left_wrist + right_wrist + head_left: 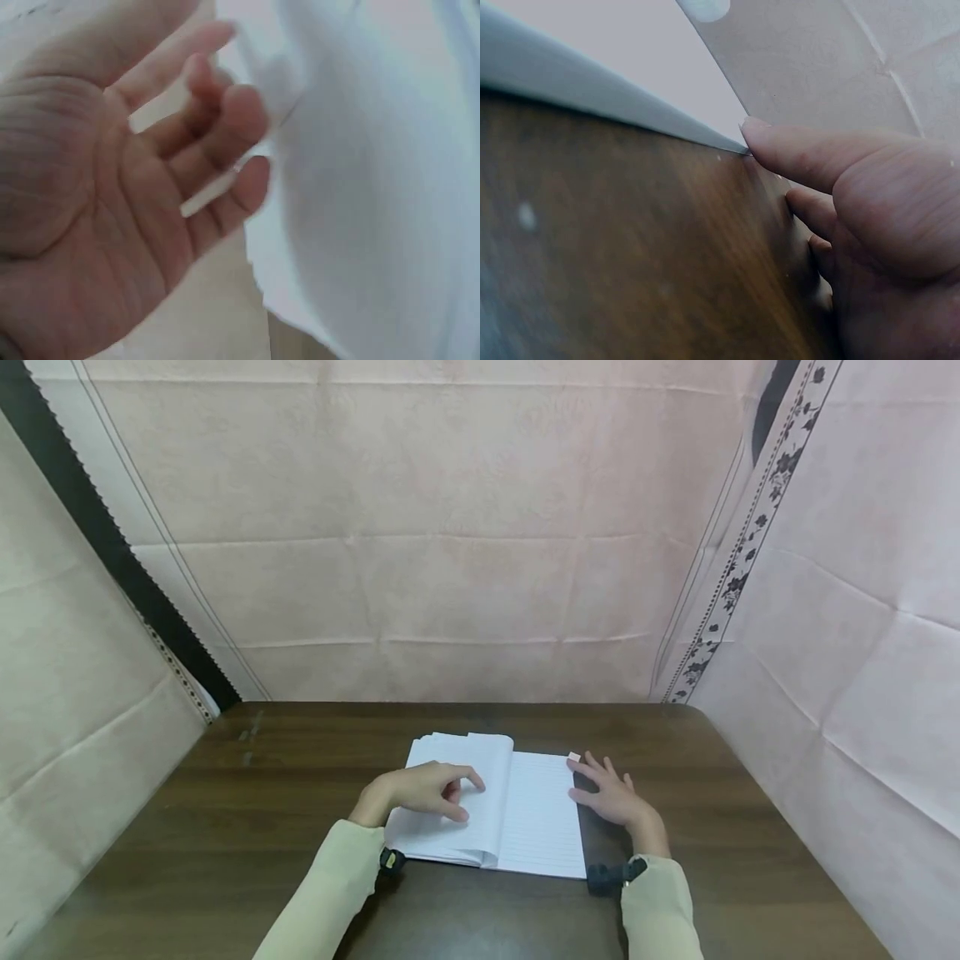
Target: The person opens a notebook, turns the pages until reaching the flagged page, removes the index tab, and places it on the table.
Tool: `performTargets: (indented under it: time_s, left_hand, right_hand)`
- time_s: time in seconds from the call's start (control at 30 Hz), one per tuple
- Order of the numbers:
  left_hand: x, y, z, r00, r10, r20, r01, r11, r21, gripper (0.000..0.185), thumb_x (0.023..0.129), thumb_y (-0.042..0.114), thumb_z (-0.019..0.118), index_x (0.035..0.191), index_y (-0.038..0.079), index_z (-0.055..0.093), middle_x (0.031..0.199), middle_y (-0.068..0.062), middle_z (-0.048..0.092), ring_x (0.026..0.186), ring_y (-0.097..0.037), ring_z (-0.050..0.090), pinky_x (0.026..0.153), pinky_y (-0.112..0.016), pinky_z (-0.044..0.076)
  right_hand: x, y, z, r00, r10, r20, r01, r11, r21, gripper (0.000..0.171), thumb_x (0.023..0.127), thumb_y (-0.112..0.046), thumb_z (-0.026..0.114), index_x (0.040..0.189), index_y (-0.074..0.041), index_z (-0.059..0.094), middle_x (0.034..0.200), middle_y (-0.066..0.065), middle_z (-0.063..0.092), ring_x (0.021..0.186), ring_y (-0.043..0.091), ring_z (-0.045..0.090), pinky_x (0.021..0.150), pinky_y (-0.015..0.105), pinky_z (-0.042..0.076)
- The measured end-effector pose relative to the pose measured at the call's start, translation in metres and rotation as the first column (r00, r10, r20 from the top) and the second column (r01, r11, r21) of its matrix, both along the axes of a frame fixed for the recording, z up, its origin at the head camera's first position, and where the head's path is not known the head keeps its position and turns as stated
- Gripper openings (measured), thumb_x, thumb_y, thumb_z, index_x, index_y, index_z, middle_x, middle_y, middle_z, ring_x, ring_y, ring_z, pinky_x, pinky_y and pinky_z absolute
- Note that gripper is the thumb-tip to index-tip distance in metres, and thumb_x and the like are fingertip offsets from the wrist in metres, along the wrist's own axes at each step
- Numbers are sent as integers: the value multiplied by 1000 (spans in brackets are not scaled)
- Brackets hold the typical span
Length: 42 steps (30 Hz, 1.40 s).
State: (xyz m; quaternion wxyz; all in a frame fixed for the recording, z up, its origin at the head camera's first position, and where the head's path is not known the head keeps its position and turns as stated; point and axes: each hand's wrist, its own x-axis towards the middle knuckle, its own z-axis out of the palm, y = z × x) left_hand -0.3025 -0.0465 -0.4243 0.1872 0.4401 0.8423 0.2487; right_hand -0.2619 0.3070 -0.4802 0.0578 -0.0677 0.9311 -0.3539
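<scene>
An open notebook [542, 827] lies on the table, its ruled right page facing up and several turned leaves [442, 835] stacked on the left side. Over those leaves hovers the left hand [423, 787], thumb and index finger spread apart, nothing between them. In the left wrist view the loosely bent fingers [244, 120] appear beside a blurred white page [367, 180]. At the notebook's right edge, the right hand [617, 800] lies with fingers spread, its thumb and index fingertip at the page border. The right wrist view shows the thumb [802, 154] against the notebook's edge [652, 116].
The notebook rests on a dark brown wooden table [225, 827]. Pale cloth [450, 585] hangs behind the table and along both sides. A small white tab [573, 757] shows at the notebook's upper right corner. Dark camera straps [606, 878] circle the wrists.
</scene>
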Motion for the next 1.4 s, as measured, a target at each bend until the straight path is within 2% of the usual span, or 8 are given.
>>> performTargets:
  time_s: [0.17, 0.27, 0.5, 0.67, 0.8, 0.93, 1.1, 1.4]
  left_hand:
    - [4, 15, -4, 992, -32, -120, 33, 999, 7, 68, 89, 19, 77, 149, 23, 48, 80, -2, 48, 75, -8, 41, 73, -25, 38]
    - [8, 21, -5, 989, -52, -139, 45, 998, -53, 62, 90, 25, 76, 147, 30, 52, 92, -1, 53, 83, -9, 43, 78, -26, 39]
    - [17, 28, -4, 981, -42, -189, 28, 997, -77, 23, 93, 39, 70, 112, 26, 74, 89, 4, 50, 78, -9, 41, 70, -24, 35]
    - [19, 31, -4, 968, -18, -252, -4, 996, -88, 7, 90, 33, 75, 91, 26, 73, 85, 6, 49, 76, -8, 43, 69, -23, 37]
    - [20, 36, -10, 962, -20, -273, -16, 991, -129, 12, 86, 30, 80, 87, 26, 68, 85, 10, 51, 77, -7, 45, 73, -24, 39]
    - [23, 47, -16, 963, -70, -261, 23, 984, -177, 27, 81, 31, 84, 102, 25, 67, 84, 11, 52, 79, -6, 46, 75, -23, 40]
    - [32, 59, -17, 955, -120, -272, 51, 967, -248, 68, 77, 41, 86, 138, 33, 57, 92, 10, 56, 83, -5, 48, 79, -23, 43]
    - [44, 66, -18, 921, -148, -361, 20, 942, -334, 85, 70, 62, 82, 146, 39, 49, 113, 6, 61, 101, -9, 54, 89, -29, 45]
  right_hand:
    - [-1, 0, -1, 1000, 0, -7, 0, 1000, 15, 66, 99, -40, 60, 155, -15, 38, 164, 21, 10, 149, 47, -7, 110, 68, -11]
    - [-2, -1, -1, 1000, -3, -9, 3, 1000, 17, 66, 99, -40, 60, 155, -15, 38, 165, 20, 10, 149, 47, -7, 110, 67, -12]
    - [-1, -3, 0, 1000, -8, -9, 8, 1000, 13, 65, 98, -38, 61, 155, -15, 39, 165, 20, 10, 149, 47, -7, 110, 67, -12]
    - [0, -3, 1, 1000, -6, -3, 6, 1000, 11, 65, 98, -37, 61, 155, -15, 38, 165, 20, 10, 149, 47, -7, 110, 67, -12]
    - [0, -3, 1, 1000, -8, -9, 8, 1000, 20, 66, 98, -39, 61, 155, -15, 38, 165, 20, 10, 149, 47, -7, 111, 67, -11]
    - [-1, -2, 0, 1000, -9, -7, 9, 1000, 23, 66, 98, -40, 61, 155, -15, 38, 165, 20, 10, 149, 47, -7, 111, 67, -11]
    - [-1, -1, 1, 1000, -15, 1, 15, 1000, 18, 65, 98, -38, 61, 155, -15, 39, 165, 20, 9, 149, 47, -7, 111, 67, -12]
    - [1, -2, 2, 1000, -19, 7, 19, 1000, 18, 66, 98, -39, 62, 155, -15, 39, 165, 20, 10, 149, 47, -6, 110, 68, -12]
